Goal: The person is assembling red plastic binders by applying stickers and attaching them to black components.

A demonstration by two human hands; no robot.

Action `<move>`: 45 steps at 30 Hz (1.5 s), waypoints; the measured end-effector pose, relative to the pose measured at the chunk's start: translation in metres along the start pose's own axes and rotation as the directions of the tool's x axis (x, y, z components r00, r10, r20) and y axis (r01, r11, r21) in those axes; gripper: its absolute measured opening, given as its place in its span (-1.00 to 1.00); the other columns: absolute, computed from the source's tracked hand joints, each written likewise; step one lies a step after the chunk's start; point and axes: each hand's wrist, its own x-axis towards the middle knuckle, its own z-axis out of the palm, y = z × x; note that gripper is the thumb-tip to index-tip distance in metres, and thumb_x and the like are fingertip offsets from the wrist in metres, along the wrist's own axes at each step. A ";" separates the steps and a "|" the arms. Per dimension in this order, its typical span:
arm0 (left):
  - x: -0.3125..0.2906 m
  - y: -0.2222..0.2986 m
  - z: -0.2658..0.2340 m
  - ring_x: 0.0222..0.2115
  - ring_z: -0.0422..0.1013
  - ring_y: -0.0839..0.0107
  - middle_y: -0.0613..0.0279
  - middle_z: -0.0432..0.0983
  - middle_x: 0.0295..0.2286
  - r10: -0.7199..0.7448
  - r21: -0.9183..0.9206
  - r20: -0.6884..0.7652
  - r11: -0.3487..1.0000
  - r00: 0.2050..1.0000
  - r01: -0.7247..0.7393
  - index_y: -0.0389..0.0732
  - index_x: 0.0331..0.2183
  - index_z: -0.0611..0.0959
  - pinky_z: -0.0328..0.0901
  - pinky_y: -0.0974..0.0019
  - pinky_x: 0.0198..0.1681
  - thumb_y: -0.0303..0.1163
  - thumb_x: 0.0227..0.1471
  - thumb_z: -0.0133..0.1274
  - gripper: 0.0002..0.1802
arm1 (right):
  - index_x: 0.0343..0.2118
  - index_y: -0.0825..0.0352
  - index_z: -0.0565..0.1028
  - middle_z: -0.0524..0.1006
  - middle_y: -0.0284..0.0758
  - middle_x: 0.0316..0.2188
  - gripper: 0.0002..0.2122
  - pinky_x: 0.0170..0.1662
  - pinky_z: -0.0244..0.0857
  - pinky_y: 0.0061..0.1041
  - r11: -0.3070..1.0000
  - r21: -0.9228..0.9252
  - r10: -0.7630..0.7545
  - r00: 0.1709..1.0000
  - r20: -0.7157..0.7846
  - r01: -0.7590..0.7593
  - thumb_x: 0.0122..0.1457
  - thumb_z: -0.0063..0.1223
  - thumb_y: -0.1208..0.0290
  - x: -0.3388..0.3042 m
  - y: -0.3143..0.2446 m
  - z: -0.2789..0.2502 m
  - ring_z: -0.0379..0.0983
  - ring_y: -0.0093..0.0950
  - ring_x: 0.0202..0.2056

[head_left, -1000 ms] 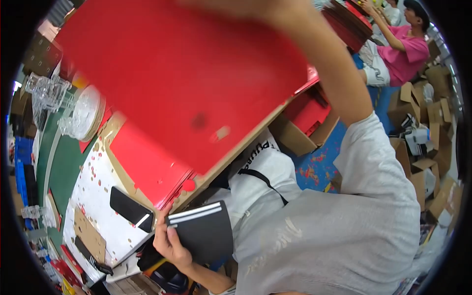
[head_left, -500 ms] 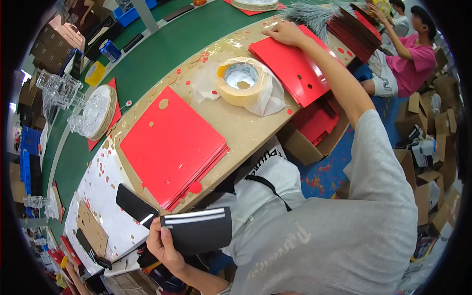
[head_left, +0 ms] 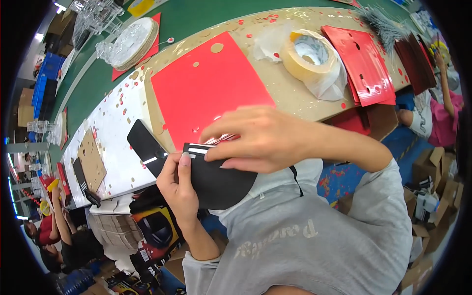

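Note:
My left hand (head_left: 179, 189) is closed on a flexible black sheet (head_left: 221, 187) with white strips (head_left: 199, 149) along its upper edge. The left thumb lies on the sheet's corner, beside the strips. Over that same edge, my right hand (head_left: 260, 140) is bent, with fingertips on the striped end; whether a strip is pinched there is hidden. Just beyond both hands lies a stack of red sheets (head_left: 211, 83), partly covered by the right hand. A black phone-like slab (head_left: 142, 140) rests on the table left of my left hand.
A tape roll (head_left: 314, 59) in a plastic bag and punched red sheets (head_left: 361, 64) lie on the right of the table. Cardboard (head_left: 91, 160) lies on the left; clear plastic parts (head_left: 128, 44) stand on the green conveyor (head_left: 196, 19). Other people work on both sides.
My right hand has left the red sheets at the far right and come to the black sheet's striped edge. The view has turned rightward things outward; the left hand still holds the sheet.

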 end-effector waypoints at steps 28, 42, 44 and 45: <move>-0.010 -0.015 0.009 -0.25 0.51 -0.03 -0.11 0.53 -0.18 0.352 0.373 0.080 0.857 0.932 -0.356 -0.42 -0.40 0.55 0.38 0.15 -0.20 -0.58 0.13 -0.01 -0.89 | -0.41 0.36 0.65 0.54 -0.31 -0.14 -0.92 0.02 0.37 -0.39 0.907 0.226 0.370 0.929 -0.025 -0.356 0.08 0.29 0.47 0.051 0.050 0.026 0.50 -0.36 -0.09; -0.008 -0.039 0.025 0.02 0.48 -0.08 -0.08 0.50 0.03 0.310 0.594 0.025 0.760 0.950 -0.264 -0.43 -0.34 0.58 0.42 0.10 -0.13 -0.54 0.20 -0.02 -0.86 | -0.37 0.35 0.69 0.47 -0.23 0.09 -0.85 0.21 0.24 -0.32 0.878 0.029 0.470 0.873 0.130 -0.477 0.12 0.24 0.38 0.068 0.084 0.068 0.27 -0.26 0.17; -0.007 -0.041 0.026 0.02 0.49 -0.07 -0.08 0.51 0.02 0.311 0.595 0.019 0.760 0.950 -0.261 -0.43 -0.35 0.57 0.42 0.10 -0.14 -0.54 0.20 -0.02 -0.86 | -0.37 0.36 0.69 0.47 -0.23 0.10 -0.85 0.21 0.24 -0.32 0.885 0.034 0.458 0.882 0.113 -0.464 0.11 0.24 0.38 0.068 0.084 0.070 0.26 -0.26 0.17; -0.007 -0.042 0.026 0.01 0.49 -0.06 -0.08 0.51 0.02 0.316 0.600 0.016 0.756 0.949 -0.262 -0.43 -0.35 0.57 0.42 0.11 -0.15 -0.54 0.20 -0.02 -0.86 | -0.37 0.36 0.69 0.47 -0.23 0.10 -0.85 0.21 0.24 -0.32 0.884 0.031 0.461 0.880 0.114 -0.467 0.11 0.24 0.38 0.068 0.084 0.071 0.26 -0.26 0.17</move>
